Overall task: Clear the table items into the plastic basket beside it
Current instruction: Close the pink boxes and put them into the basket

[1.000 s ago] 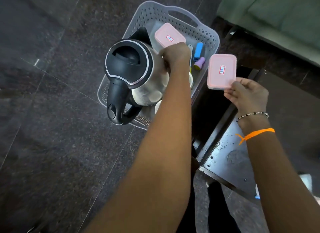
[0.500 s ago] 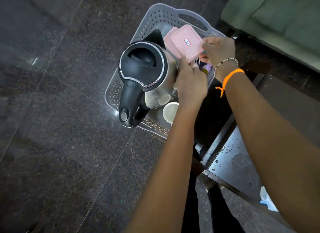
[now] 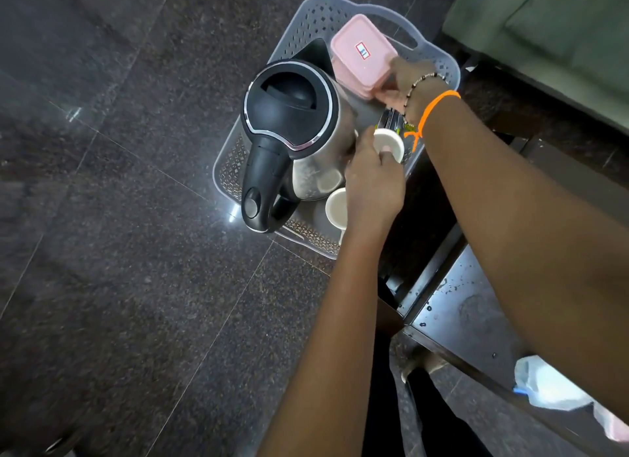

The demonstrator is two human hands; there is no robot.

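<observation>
A grey perforated plastic basket [image 3: 308,14] sits on the dark floor beside the table. A steel kettle [image 3: 289,116] with a black lid and handle stands inside it. My right hand [image 3: 406,84] grips a pink lidded box [image 3: 362,53], which rests on a second pink box at the basket's far end. My left hand [image 3: 372,181] holds a small white cup [image 3: 388,142] just right of the kettle. Another white cup [image 3: 335,207] lies in the basket's near corner, partly under my left hand.
The metal table top [image 3: 456,307], wet with drops, is at the lower right with a white plastic bag [image 3: 544,385] at its edge. A green cushioned seat [image 3: 551,31] fills the upper right. Dark stone floor [image 3: 119,218] spreads to the left.
My right hand carried the pink box from beside the table into the basket and set it on the other pink box. My left hand left the kettle and took the white cup.
</observation>
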